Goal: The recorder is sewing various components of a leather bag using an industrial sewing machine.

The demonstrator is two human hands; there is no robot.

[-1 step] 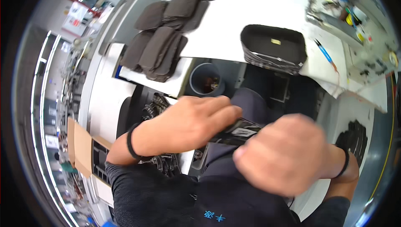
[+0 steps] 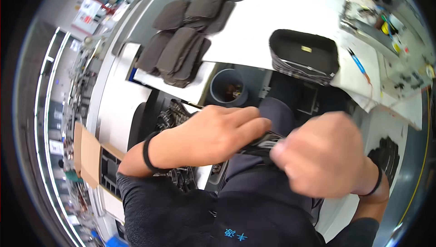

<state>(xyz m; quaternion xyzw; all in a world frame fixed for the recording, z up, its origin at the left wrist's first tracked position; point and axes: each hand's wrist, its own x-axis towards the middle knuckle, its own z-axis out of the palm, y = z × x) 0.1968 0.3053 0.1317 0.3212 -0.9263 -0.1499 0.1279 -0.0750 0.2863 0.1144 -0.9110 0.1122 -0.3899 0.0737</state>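
Above my lap, my left hand is closed, its thumb and fingers pinching a dark piece of fabric with a pale patch on it. My right hand is curled into a fist at the other end of this piece and is blurred by motion. It covers that end, so what its fingers grip is partly hidden. Beyond my right hand, a dark fabric bin with a checked outer side stands at the table's near edge. A small yellowish label shows inside it.
Stacks of dark padded fabric pieces lie on the white table at the far left. A round grey waste bin stands below. A blue pen-like tool lies near the machine on the right. An open cardboard box is at left.
My right hand has moved slightly up and covers more of the pale patch. The whole view has shifted a little; my left hand keeps its pinch.
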